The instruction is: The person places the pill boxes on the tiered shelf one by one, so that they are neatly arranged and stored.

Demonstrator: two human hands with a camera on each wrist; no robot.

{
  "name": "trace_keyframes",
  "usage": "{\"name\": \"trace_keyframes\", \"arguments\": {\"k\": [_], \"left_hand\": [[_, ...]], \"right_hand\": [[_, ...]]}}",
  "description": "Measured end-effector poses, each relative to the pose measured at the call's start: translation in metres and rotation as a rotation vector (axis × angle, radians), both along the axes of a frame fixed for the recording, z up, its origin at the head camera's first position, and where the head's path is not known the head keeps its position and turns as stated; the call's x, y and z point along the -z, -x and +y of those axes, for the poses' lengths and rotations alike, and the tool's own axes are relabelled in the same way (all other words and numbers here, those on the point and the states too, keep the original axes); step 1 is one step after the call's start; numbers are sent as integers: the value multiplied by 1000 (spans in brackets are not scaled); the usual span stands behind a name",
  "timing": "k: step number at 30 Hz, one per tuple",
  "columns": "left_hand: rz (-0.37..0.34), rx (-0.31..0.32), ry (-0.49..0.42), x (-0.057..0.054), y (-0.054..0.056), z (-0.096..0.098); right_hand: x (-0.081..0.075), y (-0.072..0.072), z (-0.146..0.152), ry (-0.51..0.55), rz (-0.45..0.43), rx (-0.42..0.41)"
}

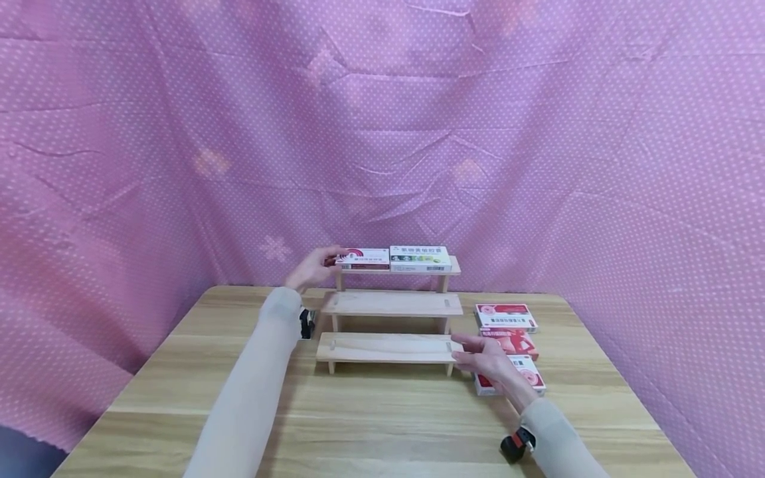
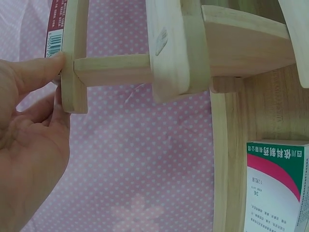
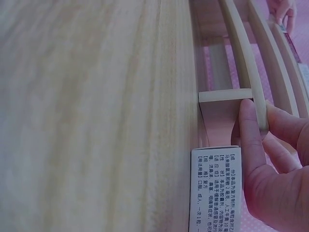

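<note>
A three-tier wooden display stand (image 1: 391, 303) stands on the table. At the left end of its top tier, my left hand (image 1: 313, 269) pinches the end of a red-and-white medicine box (image 1: 367, 257). In the left wrist view, the thumb of the left hand (image 2: 36, 111) lies by the box's barcode (image 2: 54, 43), and other fingers touch the board's end. A white-and-green medicine box (image 1: 420, 259) lies beside it on that tier. My right hand (image 1: 487, 362) grips the right end of the bottom tier; in the right wrist view, fingers of the right hand (image 3: 277, 169) are on both faces of the board (image 3: 244, 53).
Right of the stand, a red-and-white box (image 1: 507, 317), a red box (image 1: 510, 342) and another white-and-red box (image 1: 526, 372) lie in a column. A white-and-green box (image 2: 275, 188) lies left of the stand, mostly behind my left wrist. Pink dotted cloth (image 1: 382, 133) hangs behind the table.
</note>
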State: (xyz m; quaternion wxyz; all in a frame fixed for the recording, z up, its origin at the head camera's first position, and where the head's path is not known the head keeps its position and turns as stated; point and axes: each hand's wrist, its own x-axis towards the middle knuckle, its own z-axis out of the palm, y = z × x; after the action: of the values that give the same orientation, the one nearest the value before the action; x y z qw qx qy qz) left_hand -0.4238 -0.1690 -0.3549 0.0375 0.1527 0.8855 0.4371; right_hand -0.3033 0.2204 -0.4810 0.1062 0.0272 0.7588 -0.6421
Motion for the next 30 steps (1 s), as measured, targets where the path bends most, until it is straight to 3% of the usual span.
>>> {"name": "trace_keyframes", "arguments": {"k": [8, 15, 22, 30], "left_hand": [[24, -2, -70, 5, -1, 3], [110, -44, -192, 16, -9, 4], [216, -127, -232, 30, -15, -8], [214, -193, -264, 50, -24, -31]], "right_hand": [[0, 1, 0, -3, -2, -5], [2, 1, -1, 12, 4, -1], [1, 1, -1, 5, 8, 7], [2, 1, -1, 14, 5, 25]]}}
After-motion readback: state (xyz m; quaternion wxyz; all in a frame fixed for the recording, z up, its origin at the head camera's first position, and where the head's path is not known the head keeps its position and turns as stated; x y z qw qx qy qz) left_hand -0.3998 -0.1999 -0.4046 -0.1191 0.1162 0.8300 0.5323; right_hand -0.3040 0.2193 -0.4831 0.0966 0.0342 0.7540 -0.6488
